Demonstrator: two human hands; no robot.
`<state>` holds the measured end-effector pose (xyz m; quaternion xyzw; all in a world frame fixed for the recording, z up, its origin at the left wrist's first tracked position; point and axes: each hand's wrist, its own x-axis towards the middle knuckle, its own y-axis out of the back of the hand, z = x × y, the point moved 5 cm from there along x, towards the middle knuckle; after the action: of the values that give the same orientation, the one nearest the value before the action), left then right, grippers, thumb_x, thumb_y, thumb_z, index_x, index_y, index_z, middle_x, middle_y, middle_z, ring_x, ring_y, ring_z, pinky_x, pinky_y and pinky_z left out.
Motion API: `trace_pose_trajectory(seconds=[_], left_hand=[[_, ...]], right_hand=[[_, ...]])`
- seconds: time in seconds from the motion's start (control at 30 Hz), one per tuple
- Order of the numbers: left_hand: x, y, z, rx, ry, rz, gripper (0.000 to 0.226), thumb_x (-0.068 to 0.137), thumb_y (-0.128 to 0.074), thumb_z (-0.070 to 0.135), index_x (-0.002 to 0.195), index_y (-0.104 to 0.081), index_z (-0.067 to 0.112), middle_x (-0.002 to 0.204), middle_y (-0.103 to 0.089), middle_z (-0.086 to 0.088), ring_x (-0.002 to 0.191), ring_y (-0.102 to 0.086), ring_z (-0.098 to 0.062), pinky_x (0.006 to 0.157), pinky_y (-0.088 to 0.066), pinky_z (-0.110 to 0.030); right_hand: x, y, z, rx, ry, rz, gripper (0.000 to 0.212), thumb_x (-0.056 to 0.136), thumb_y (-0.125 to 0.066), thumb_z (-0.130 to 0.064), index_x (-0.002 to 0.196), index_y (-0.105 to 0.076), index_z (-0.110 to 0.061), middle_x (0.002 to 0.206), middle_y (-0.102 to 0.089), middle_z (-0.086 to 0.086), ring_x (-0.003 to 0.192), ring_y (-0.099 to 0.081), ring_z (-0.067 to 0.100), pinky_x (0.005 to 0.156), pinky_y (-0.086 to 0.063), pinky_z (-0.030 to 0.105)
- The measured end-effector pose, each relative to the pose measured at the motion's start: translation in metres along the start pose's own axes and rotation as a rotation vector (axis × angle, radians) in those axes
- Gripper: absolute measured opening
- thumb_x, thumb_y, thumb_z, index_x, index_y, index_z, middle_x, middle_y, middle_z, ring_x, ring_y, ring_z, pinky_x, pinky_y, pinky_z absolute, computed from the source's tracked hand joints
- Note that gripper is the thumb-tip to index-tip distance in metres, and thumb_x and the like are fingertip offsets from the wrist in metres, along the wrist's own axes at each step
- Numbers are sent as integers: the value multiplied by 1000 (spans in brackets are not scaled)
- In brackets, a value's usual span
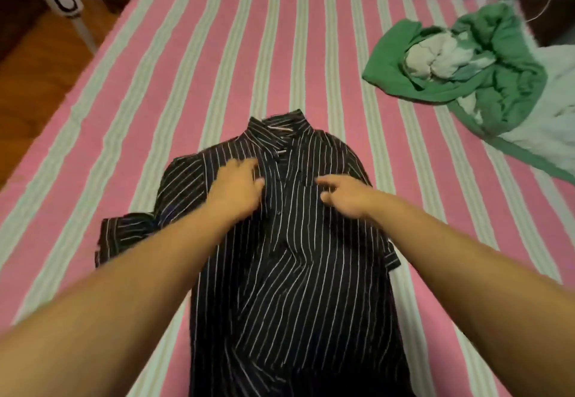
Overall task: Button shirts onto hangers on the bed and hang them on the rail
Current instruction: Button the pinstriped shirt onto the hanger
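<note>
A dark striped shirt is lying front-up on the bed, its long axis running away from the person, collar pointing far. The left hand is resting flat on the chest, fingers loose. The right hand is hovering blurred beside the placket; its grip cannot be told. Farther right, green cloth is lying crumpled.

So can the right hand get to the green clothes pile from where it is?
Probably yes. The right hand rests on the black white-striped shirt, and only bare pink-and-pale-green striped bedsheet lies between it and the crumpled green garment pile further up on the right. It would need a stretch.
</note>
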<state>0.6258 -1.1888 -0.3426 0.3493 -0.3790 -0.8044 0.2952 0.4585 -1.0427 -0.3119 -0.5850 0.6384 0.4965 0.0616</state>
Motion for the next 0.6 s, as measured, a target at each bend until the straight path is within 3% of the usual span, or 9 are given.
trace_pose_trajectory(seconds=[0.07, 0.13, 0.23, 0.3, 0.37, 0.43, 0.5, 0.6], left_hand=[[-75, -64, -45, -39, 145, -57, 56, 100, -58, 37, 152, -43, 21, 150, -41, -16, 137, -40, -34, 116, -35, -47], [-152, -103, -92, -143, 371, 22, 57, 97, -62, 37, 148, -46, 18, 144, -45, -19, 132, -42, -37, 111, -38, -50], [-236, -139, -155, -172, 715, -8, 54, 91, -56, 56, 125, -58, 14, 117, -60, -19, 108, -55, -40, 94, -50, -51], [-265, -154, -161, -23, 742, -149, 59, 89, -45, 69, 108, -65, 18, 104, -62, -10, 98, -61, -36, 85, -54, -44], [-276, -157, -143, 64, 664, -222, 44, 95, -49, 63, 101, -66, 23, 106, -61, -5, 99, -61, -29, 84, -54, -37], [-279, -153, -124, -131, 623, -138, 24, 101, -56, 40, 99, -61, 17, 98, -63, -6, 89, -61, -26, 76, -52, -37], [-287, -146, -127, -361, 694, 23, 11, 104, -53, 22, 101, -51, 12, 92, -61, -11, 81, -56, -30, 69, -43, -38], [-313, -125, -151, -290, 726, 97, 13, 104, -53, 22, 99, -47, 11, 84, -58, -13, 79, -57, -36, 69, -43, -41]], right_hand=[[-19, -44, 69, -31, -148, -7, 50, 105, -51, -22, 154, -38, -19, 157, -40, 10, 125, -53, 23, 101, -41, 32], [-45, -84, 140, -84, -315, 80, 57, 102, -57, -30, 153, -37, -14, 150, -42, 16, 129, -51, 32, 109, -42, 42], [-89, -129, 217, -20, -492, 279, 62, 96, -64, -37, 146, -43, -8, 139, -49, 21, 126, -49, 38, 108, -43, 48], [-109, -155, 241, 63, -536, 299, 52, 92, -69, -39, 129, -56, -5, 119, -62, 20, 112, -58, 38, 96, -51, 48], [-121, -172, 251, 180, -608, 281, 43, 91, -71, -37, 111, -58, -2, 101, -64, 17, 96, -62, 34, 79, -54, 40], [-131, -183, 258, 252, -696, 228, 36, 94, -68, -31, 94, -58, 4, 85, -62, 15, 79, -61, 31, 66, -48, 35], [-138, -185, 263, 255, -721, 229, 33, 99, -61, -25, 79, -58, 1, 75, -58, 14, 75, -60, 32, 64, -41, 34], [-161, -178, 251, 391, -699, 462, 21, 104, -50, -18, 90, -51, -2, 79, -55, 15, 73, -53, 29, 65, -39, 38]])
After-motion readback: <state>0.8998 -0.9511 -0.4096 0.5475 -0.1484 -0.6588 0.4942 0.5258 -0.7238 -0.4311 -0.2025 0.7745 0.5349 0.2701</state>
